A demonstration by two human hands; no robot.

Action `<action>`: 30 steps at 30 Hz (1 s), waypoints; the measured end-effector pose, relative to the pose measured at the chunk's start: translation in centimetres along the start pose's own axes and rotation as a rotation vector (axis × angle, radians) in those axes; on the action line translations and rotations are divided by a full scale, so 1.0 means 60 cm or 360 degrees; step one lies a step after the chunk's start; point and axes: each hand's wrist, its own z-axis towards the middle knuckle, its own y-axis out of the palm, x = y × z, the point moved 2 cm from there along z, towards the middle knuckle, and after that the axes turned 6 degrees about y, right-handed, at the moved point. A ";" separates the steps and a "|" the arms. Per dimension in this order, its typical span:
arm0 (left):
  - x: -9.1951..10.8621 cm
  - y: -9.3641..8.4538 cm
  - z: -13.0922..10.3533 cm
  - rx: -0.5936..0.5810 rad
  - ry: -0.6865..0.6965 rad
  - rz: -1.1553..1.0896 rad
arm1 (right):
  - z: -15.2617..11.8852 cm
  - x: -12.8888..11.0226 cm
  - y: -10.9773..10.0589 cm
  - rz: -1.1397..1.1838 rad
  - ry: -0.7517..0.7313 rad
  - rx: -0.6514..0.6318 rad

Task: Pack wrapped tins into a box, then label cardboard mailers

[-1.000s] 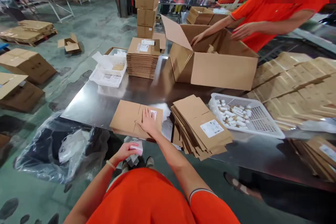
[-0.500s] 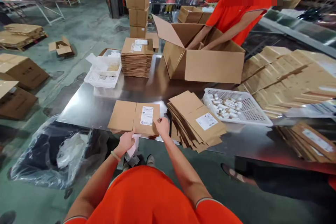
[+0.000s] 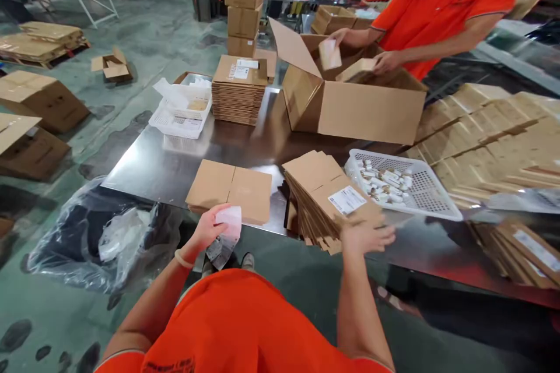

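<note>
My left hand (image 3: 210, 228) is closed on a strip of white labels (image 3: 230, 218) that hangs down below the table edge. Just above it lies a pile of flat cardboard boxes (image 3: 249, 195), the top one with no label showing. To the right, my right hand (image 3: 366, 237) is at the near right corner of a fanned stack of flat cardboard boxes (image 3: 312, 178), its fingers stretched out and slightly blurred. A white printed label (image 3: 347, 200) is on the top box of that stack.
Beyond the stack is a white plastic basket (image 3: 437, 198) of small bottles. A co-worker's hands hold small boxes over a large open carton (image 3: 371, 111). Further left are tied cardboard (image 3: 238, 93) and white baskets (image 3: 179, 125). A plastic-lined bin (image 3: 65, 245) stands beside the table.
My right hand has moved right, from the left pile to the fanned stack. The labelled box has gone from the left pile's top. The co-worker's hands have risen with small boxes.
</note>
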 end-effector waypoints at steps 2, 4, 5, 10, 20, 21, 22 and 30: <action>0.009 0.013 -0.003 0.0023 -0.0012 -0.0046 | -0.087 -0.044 0.037 0.0156 -0.0201 -0.0550; 0.011 0.020 -0.002 0.0080 -0.0037 -0.0161 | -0.198 -0.098 0.093 0.0436 -0.0465 -0.1326; 0.010 0.019 -0.001 0.0131 -0.0046 -0.0234 | -0.251 -0.122 0.120 0.0561 -0.0562 -0.1707; -0.030 -0.025 -0.003 0.0689 -0.0172 -0.0579 | -0.379 -0.158 0.185 0.0817 -0.0245 -0.2193; -0.079 0.027 -0.057 0.0239 -0.0137 -0.0187 | -0.364 -0.176 0.186 0.0861 0.0022 -0.1914; -0.077 0.032 -0.051 0.0228 -0.0140 -0.0173 | -0.359 -0.176 0.185 0.0852 0.0016 -0.1921; -0.074 0.035 -0.043 0.0219 -0.0152 -0.0180 | -0.354 -0.175 0.184 0.0850 0.0006 -0.1924; -0.072 0.058 0.024 0.0176 -0.0305 -0.0187 | -0.323 -0.147 0.165 0.0794 -0.0518 -0.1369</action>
